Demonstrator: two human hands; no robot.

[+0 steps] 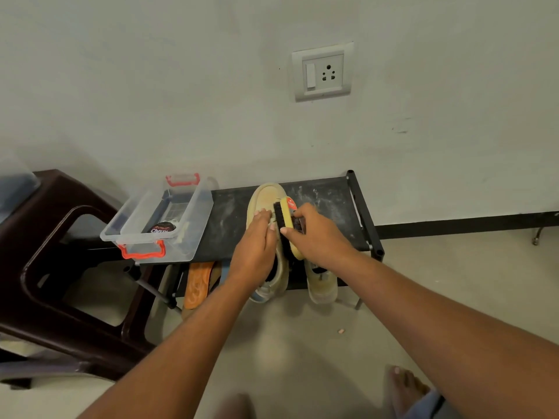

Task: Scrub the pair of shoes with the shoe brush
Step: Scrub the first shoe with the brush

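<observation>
Head view is showing both arms reaching forward to the top shelf of a low black rack (326, 198) standing against the wall. One beige shoe (266, 196) is lying near the middle of that shelf, its toe pointing at the wall and its heel hanging over the front edge. The left hand (255, 240) is resting on top of this shoe, fingers lying fairly straight and pressing it down. Just to its right, the right hand (317, 234) is gripping a yellow brush (286, 216), thumb and fingers curling round its back, and the black bristles are touching the shoe's right side beside the left fingertips. A second shoe (322, 287) is lying under the right wrist, its heel also overhanging the front edge; most of it is hidden.

At the shelf's left end a clear plastic box (193, 213) with red handles is sitting, lid off. Inside it a dark round tin (161, 227) is leaning at the near end; something pale beside it may be a cloth, though I cannot tell.

An orange sandal (196, 282) is lying below the top shelf. A brown plastic chair (45, 237) is standing left of the rack.
</observation>
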